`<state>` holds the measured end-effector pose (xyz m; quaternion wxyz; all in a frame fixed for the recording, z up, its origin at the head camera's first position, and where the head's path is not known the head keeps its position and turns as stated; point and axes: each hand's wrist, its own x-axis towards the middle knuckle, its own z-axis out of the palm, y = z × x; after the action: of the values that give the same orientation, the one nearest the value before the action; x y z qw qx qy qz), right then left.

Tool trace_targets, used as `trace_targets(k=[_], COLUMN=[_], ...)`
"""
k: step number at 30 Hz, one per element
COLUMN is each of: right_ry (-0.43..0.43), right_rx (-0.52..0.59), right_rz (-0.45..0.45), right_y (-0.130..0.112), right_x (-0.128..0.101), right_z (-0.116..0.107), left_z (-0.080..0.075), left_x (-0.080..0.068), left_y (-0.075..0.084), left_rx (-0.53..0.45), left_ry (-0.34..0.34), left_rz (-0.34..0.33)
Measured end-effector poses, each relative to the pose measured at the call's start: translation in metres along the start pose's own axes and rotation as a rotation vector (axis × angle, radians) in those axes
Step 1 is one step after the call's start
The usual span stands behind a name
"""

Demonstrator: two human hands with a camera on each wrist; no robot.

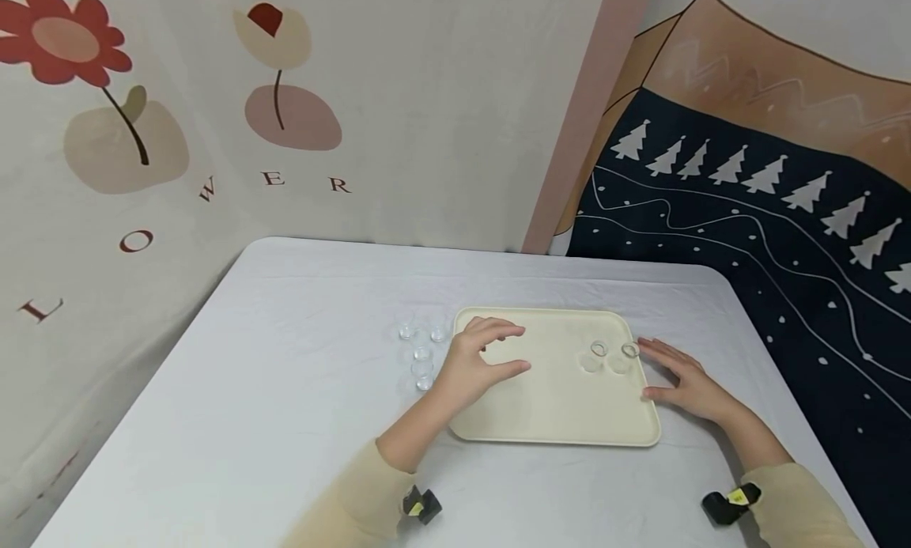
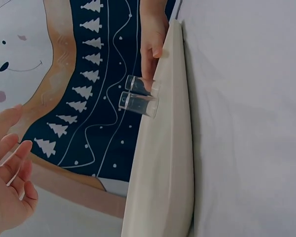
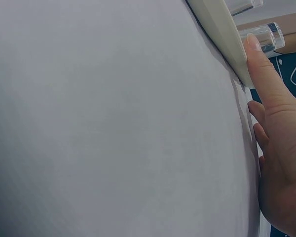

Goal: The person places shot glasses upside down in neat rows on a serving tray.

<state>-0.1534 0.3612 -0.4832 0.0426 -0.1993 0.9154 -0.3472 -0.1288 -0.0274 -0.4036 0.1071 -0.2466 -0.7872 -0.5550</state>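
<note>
My left hand hovers over the left part of a cream tray, thumb and fingers spread apart around nothing. In the left wrist view its fingers are loosely bent and hold nothing. Two clear drinking glasses stand upright side by side near the tray's right end; the left wrist view shows their straight walls. At the tray's right edge is my right hand, with thumb and fingers extended. From the right wrist, its thumb tip overlaps the nearer glass beside the tray rim.
Several more clear glass pieces are grouped on the white tablecloth just left of the tray, partly close behind my left wrist. A printed curtain hangs behind the table, and a dark tree-patterned cloth hangs at the right.
</note>
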Motion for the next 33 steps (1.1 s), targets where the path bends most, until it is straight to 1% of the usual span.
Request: trace_targets(k=[4,9,14,19,24,27,29,33], right_ry=[0.001,-0.001,0.002,-0.003,-0.006,-0.008,-0.013,-0.015], right_rx=[-0.004,-0.013,-0.011,-0.007,-0.004,-0.005,-0.003,0.001], right_rz=[-0.002,-0.005,-0.002,0.004,0.012,0.016,0.020,0.017], right_y=[0.000,0.000,-0.001,-0.003,-0.002,-0.002,-0.002,-0.003], right_x=[0.000,0.000,-0.001,-0.001,-0.001,-0.002,-0.002,-0.002], right_z=[0.001,0.001,0.000,0.000,0.000,0.000,0.000,-0.001], left_z=[-0.015,-0.033,-0.050,-0.066,-0.080,-0.086,-0.089,-0.094], left_x=[-0.009,-0.021,-0.031,-0.040,-0.048,-0.052,-0.055,-0.060], left_y=[-0.001,-0.007,-0.018,-0.031,-0.042,-0.048,-0.052,-0.057], left_rx=[0.015,0.029,0.069,0.088,0.126,0.142,0.143,0.128], left_ry=[0.010,0.031,0.073,0.107,0.091,0.069,0.055,0.026], left_rz=[-0.018,-0.039,-0.051,-0.066,-0.119,-0.131,-0.136,-0.170])
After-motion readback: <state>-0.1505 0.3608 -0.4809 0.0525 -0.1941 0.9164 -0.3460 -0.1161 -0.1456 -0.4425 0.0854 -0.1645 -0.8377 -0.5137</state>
